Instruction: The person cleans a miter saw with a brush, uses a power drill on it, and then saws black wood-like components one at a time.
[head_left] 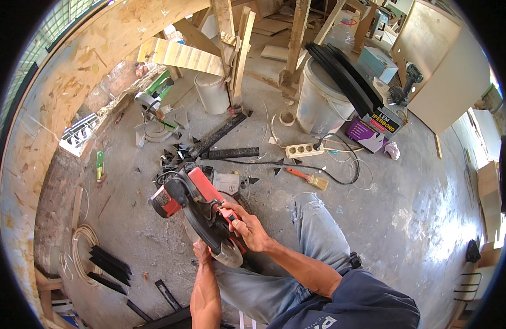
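Between my legs on the concrete floor stands a red and black miter saw (197, 218). My right hand (247, 227) is wrapped round its red handle. Low beside the saw's guard, my left hand (202, 251) is closed, and what its fingers hold is hidden behind the saw. Black strips (231, 153) with a rough, dusty surface lie just beyond the saw. Several small black offcuts (176, 156) are scattered next to them. A grey plate of the saw's base shows under the red handle.
A power strip (302, 149) with a black cable and a paintbrush (309, 178) lie ahead. Behind stand a white bucket (318, 107) with long black strips across it, boxes (368, 133) and a drill (409, 82). A green saw (154, 107) stands far left; coiled cable (83, 247) lies left.
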Demonstrator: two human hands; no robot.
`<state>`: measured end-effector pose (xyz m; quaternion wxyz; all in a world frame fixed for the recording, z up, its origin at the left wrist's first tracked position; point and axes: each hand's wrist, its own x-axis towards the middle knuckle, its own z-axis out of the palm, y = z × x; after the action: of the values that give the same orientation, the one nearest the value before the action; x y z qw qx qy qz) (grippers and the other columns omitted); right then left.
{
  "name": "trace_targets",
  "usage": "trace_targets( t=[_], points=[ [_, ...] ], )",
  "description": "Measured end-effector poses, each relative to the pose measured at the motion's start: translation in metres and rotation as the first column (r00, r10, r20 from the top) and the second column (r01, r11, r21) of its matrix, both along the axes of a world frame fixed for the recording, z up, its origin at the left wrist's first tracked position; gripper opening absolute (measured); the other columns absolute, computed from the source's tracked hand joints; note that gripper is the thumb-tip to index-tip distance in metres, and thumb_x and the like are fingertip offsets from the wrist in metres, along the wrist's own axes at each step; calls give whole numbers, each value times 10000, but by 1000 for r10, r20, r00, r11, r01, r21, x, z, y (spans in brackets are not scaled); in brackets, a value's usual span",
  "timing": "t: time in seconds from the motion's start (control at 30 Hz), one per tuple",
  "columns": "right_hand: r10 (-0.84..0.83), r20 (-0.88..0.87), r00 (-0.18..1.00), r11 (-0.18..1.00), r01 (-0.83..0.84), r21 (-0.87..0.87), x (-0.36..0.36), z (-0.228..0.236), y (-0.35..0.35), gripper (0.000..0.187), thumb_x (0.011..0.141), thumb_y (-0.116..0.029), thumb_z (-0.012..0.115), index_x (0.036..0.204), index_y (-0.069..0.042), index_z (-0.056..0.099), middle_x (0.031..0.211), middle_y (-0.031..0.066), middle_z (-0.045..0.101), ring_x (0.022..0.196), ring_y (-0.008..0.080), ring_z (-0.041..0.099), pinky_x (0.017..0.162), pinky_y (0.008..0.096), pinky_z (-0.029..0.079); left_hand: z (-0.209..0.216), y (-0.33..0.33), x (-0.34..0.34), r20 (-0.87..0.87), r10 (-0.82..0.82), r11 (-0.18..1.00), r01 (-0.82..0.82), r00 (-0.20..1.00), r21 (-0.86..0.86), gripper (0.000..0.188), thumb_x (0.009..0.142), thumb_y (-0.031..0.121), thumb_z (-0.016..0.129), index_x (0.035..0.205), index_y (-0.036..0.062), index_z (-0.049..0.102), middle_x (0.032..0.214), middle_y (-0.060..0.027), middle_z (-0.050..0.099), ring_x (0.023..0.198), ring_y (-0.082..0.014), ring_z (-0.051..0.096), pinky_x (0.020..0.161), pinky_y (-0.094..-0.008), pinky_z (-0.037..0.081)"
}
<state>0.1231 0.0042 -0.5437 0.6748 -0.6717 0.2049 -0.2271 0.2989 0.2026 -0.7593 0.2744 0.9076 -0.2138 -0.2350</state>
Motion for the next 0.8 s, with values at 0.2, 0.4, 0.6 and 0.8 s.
trace_targets(
  t=[0.2, 0.4, 0.6, 0.8],
  points=[
    [10, -1, 1000, 1000, -10, -20, 1, -3, -1, 499, 946, -210, 422, 1442, -164, 410, 733, 74, 580, 593, 186, 567, 598, 346, 476, 14, -4, -3, -77, 50, 996, -55, 996, -64, 496, 828, 481, 684, 1083, 57, 725, 984, -173, 742, 931, -305, 717, 794, -458, 538],
    [14, -19, 1000, 999, -14, -42, 2, -3, -1, 501, 947, -224, 416, 1443, -161, 395, 755, 99, 585, 635, 232, 589, 642, 379, 485, 19, -10, -1, -102, 98, 993, -91, 990, 75, 509, 831, 489, 691, 1119, 71, 722, 955, -146, 750, 889, -271, 721, 775, -436, 547],
    [21, -68, 997, 1000, -20, 19, 0, 4, -1, 539, 916, -222, 410, 1449, -140, 418, 760, 58, 578, 657, 146, 539, 654, 315, 478, 11, -6, 2, -76, 90, 994, -85, 993, 69, 465, 864, 486, 651, 1104, 93, 714, 952, -178, 737, 898, -344, 708, 761, -478, 542],
    [15, -50, 999, 1000, -15, 3, 0, -3, -1, 539, 923, -239, 421, 1455, -150, 412, 757, 58, 580, 654, 154, 546, 644, 324, 479, 2, -1, 2, -73, 59, 998, -61, 996, -23, 426, 897, 484, 612, 1090, 116, 705, 949, -210, 723, 907, -417, 696, 747, -520, 536]
  ],
)
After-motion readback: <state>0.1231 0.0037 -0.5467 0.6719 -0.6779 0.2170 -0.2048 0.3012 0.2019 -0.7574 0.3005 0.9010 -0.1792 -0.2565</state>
